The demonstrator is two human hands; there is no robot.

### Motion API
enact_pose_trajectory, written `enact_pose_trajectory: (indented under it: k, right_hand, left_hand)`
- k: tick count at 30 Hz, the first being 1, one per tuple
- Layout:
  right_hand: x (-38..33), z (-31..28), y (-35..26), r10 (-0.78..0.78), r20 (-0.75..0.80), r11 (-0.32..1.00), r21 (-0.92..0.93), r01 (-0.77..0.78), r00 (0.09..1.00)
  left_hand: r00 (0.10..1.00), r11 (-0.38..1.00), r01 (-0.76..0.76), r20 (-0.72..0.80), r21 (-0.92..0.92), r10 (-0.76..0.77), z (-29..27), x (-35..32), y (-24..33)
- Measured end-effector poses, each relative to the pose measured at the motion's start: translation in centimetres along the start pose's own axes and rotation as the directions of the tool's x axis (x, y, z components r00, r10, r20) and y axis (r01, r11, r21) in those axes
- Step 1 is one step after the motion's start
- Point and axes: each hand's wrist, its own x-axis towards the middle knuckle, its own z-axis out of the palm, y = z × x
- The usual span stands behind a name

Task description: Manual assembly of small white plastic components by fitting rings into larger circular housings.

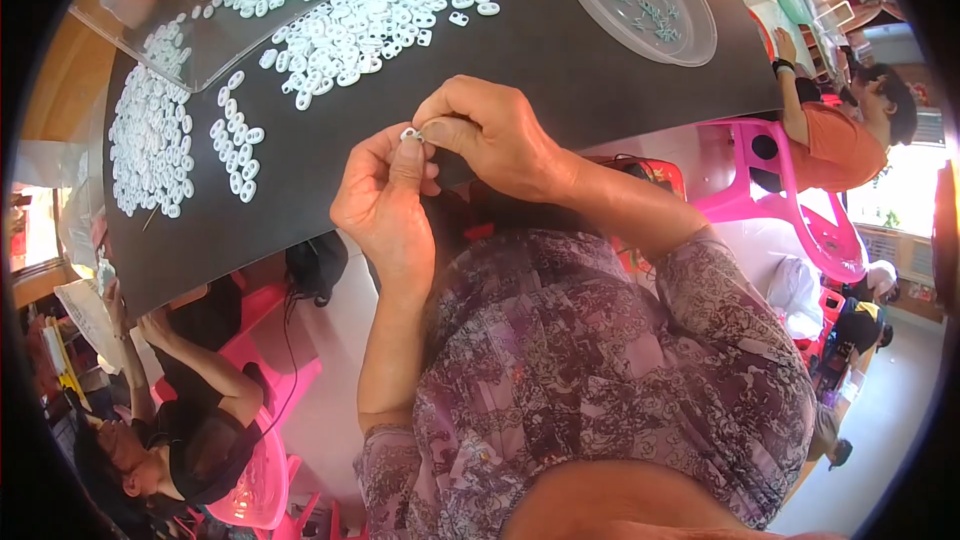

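Between the thumb and fingers of my left hand (388, 210) is a small white oval piece (408, 133), held up near the table's front edge. My right hand (505, 135) is closed in a pinch right against that piece; whatever lies between its thumb and forefinger is too small to make out. Beyond my hands, a heap of white oval pieces with two holes (350, 45) covers part of the dark table (480, 55). A short double row of the same pieces (237, 140) lies left of my hands.
Another white heap (150, 135) lies at the table's left end, by a clear plastic tray (190, 65). A round clear tub (690, 45) holds small greenish parts (655, 18). Co-workers sit at left (190, 430) and right (845, 145), near pink plastic stools (770, 190).
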Motion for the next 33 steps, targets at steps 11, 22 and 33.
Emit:
enact_pose_trajectory:
  k: [11, 22, 33]
  right_hand:
    - [0.1, -0.6, -1.4, 0.282, 0.106, 0.939, 0.174, -0.297, 0.954]
    - [0.0, -0.2, -1.1, 0.251, 0.106, 0.946, 0.185, -0.267, 0.962]
    - [-0.4, 1.2, 0.7, -0.013, -0.030, 0.991, 0.136, 0.017, 0.999]
  left_hand:
    - [1.000, 1.000, -0.013, 0.021, -0.027, 0.013, -0.4, 0.1, 0.0]
    - [0.999, 0.998, -0.039, 0.013, -0.042, 0.040, -0.2, 0.0, -0.1]
    - [0.997, 0.997, -0.077, -0.022, -0.028, 0.076, 0.6, -0.2, -0.6]
